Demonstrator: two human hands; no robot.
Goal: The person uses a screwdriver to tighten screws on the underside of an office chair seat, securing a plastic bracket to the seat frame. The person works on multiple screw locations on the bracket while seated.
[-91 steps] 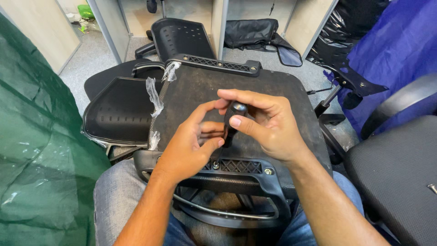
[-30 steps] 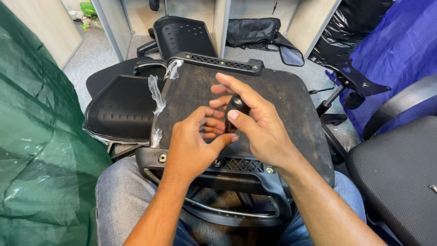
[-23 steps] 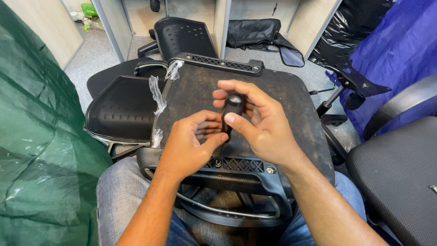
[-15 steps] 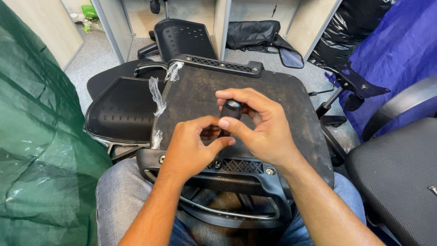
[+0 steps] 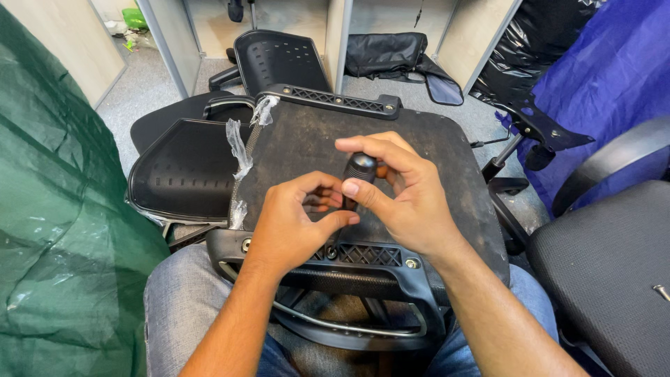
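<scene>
While the screwdriver [image 5: 359, 169] is clamped by the right hand [image 5: 408, 199] at frame centre, its tip is steadied by the left hand [image 5: 296, 222]; its rounded handle is judged rigid, light, best gripped.

Bright, even indoor light; soft shadows under hands; sharp focus (slight wide-angle stretch at edges); no glare.

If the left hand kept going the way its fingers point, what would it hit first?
Most likely the black tool handle in the right hand; the left hand curls toward it, over the upturned seat base. Depth is hard to judge.
</scene>
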